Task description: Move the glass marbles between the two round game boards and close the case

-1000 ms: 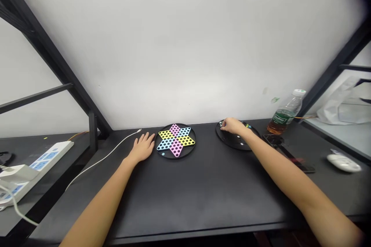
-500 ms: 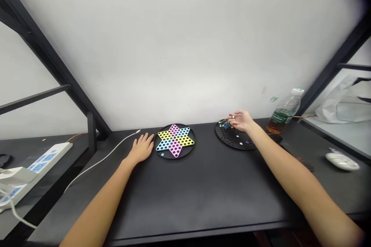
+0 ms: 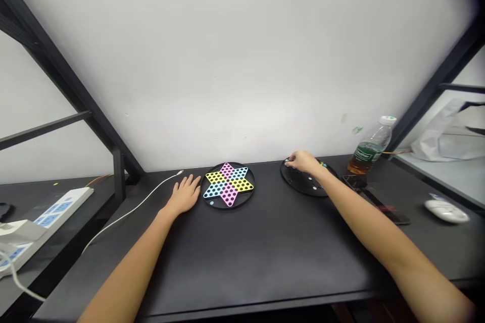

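Observation:
My left hand (image 3: 185, 195) lies flat on the black table, fingers spread, beside the left rim of a round board with a pink, yellow and blue star (image 3: 228, 184) full of holes. One light blue piece sits near the board's lower left rim. My right hand (image 3: 302, 162) reaches over the back left part of a round black tray (image 3: 305, 184). Its fingers are bent together and point down; whatever is between them is too small to make out. Small pale pieces lie in the tray, and a few coloured ones show behind the wrist.
A bottle of amber drink (image 3: 367, 151) stands at the back right, near a dark phone-like object (image 3: 390, 213). Further right are a white mouse (image 3: 447, 211) and a plastic bag (image 3: 441, 136). A white cable (image 3: 131, 212) and power strip (image 3: 53, 217) lie left.
My right hand has moved slightly left and turned from palm up, with a white bead at its fingers, to fingers down in the tray. The left hand stays put.

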`<state>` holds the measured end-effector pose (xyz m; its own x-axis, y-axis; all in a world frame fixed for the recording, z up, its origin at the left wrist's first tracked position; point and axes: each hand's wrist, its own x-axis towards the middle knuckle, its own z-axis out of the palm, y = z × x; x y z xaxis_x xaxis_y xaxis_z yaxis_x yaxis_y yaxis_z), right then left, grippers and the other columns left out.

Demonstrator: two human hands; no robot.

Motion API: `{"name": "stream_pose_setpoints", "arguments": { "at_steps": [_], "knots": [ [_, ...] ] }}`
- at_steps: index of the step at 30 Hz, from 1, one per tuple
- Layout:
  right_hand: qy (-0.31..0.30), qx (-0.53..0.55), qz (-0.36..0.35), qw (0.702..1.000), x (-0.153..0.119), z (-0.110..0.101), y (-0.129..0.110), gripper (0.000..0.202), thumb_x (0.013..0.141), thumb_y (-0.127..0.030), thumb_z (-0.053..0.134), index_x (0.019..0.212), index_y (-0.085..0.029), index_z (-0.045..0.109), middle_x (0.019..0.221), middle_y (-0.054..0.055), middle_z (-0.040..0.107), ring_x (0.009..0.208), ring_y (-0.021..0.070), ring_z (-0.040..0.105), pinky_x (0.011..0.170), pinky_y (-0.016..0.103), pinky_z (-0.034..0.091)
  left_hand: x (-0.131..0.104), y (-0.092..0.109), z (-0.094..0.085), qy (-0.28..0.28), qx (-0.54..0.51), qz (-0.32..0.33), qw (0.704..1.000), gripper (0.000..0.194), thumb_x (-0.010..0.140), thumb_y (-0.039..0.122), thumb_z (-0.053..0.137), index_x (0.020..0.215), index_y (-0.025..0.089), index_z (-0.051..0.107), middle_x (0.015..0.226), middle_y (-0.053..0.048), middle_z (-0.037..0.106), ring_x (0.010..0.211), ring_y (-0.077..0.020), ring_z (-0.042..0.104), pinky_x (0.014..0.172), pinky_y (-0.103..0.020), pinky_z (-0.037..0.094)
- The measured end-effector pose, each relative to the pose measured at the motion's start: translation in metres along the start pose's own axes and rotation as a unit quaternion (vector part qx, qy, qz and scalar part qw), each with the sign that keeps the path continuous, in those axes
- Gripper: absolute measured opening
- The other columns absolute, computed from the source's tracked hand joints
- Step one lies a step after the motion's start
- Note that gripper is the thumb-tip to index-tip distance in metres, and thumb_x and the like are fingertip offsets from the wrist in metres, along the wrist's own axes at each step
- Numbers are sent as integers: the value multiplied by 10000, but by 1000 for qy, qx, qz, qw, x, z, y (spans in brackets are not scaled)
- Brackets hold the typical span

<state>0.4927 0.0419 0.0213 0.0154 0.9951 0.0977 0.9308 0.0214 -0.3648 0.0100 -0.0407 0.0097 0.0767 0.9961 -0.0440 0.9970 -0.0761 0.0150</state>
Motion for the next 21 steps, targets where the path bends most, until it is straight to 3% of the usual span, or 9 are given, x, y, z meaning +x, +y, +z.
{"name": "stream_pose_setpoints", "arguments": {
  "at_steps": [3, 7, 9, 11, 13, 15, 18, 19, 21],
  "knots": [
    [-27, -46, -8, 999, -1, 7, -3, 250, 778, -397, 746, 936, -204, 768, 944, 111, 751, 922, 261, 685, 785, 305, 477, -1, 1, -2, -3, -2, 1, 1000, 591, 1000, 412, 220, 1553, 233, 331, 1629, -108, 270, 1503, -314, 234, 1187, -567, 226],
    [-16, -15, -18, 1000, -1, 12, -4, 159, 798, -335, 716, 872, -199, 754, 954, 117, 738, 958, 264, 672, 802, 312, 479, -1, 1, -1, -8, -3, -1, 1000, 597, 1001, 411, 212, 1559, 226, 315, 1636, -109, 255, 1510, -310, 212, 1197, -560, 204],
    [-5, 71, -6, 997, 1, 9, -5, 149, 786, -333, 725, 801, -186, 717, 869, 99, 713, 874, 231, 661, 729, 279, 484, -1, 0, 0, -7, -3, 0, 1000, 598, 1001, 407, 207, 1562, 224, 306, 1637, -110, 251, 1512, -309, 207, 1198, -560, 198],
    [-17, 232, 38, 972, 3, 3, -5, 196, 788, -358, 719, 764, -175, 652, 706, 56, 629, 671, 161, 593, 563, 226, 448, 0, -1, 1, -5, -4, 2, 1000, 597, 1002, 409, 203, 1562, 229, 306, 1636, -110, 255, 1510, -311, 212, 1194, -564, 205],
    [-65, 432, 101, 894, 6, -7, -2, 210, 810, -355, 681, 759, -184, 571, 586, -4, 485, 494, 99, 424, 400, 182, 323, 0, -2, 2, -3, -4, 2, 1000, 594, 1003, 415, 205, 1560, 237, 311, 1635, -107, 260, 1509, -312, 217, 1191, -565, 210],
    [-134, 602, 144, 774, 6, -18, 5, 170, 830, -309, 613, 768, -201, 498, 577, -32, 393, 447, 82, 302, 325, 161, 214, 1, -2, 3, -3, -5, 1, 1000, 592, 1003, 419, 209, 1558, 242, 317, 1636, -103, 260, 1508, -310, 221, 1193, -560, 210],
    [-199, 736, 175, 623, 4, -30, 16, 85, 824, -234, 517, 788, -214, 442, 647, 2, 411, 476, 100, 336, 292, 140, 216, 2, -4, 4, -2, -8, 2, 1000, 593, 1005, 424, 204, 1557, 239, 320, 1637, -108, 254, 1508, -315, 218, 1193, -565, 206],
    [-203, 754, 186, 596, 4, -32, 19, 67, 823, -227, 494, 794, -215, 435, 669, 17, 428, 493, 109, 366, 289, 137, 229, 2, -4, 5, -2, -8, 2, 1000, 595, 1006, 426, 201, 1557, 238, 318, 1637, -109, 252, 1509, -318, 213, 1193, -569, 204],
    [-197, 763, 207, 580, 3, -31, 23, 68, 838, -233, 461, 788, -215, 419, 682, 31, 445, 509, 116, 395, 289, 132, 225, 3, -4, 6, -2, -6, 2, 1000, 595, 1007, 428, 196, 1558, 238, 315, 1638, -107, 250, 1511, -319, 205, 1193, -574, 203]
  ]
}}
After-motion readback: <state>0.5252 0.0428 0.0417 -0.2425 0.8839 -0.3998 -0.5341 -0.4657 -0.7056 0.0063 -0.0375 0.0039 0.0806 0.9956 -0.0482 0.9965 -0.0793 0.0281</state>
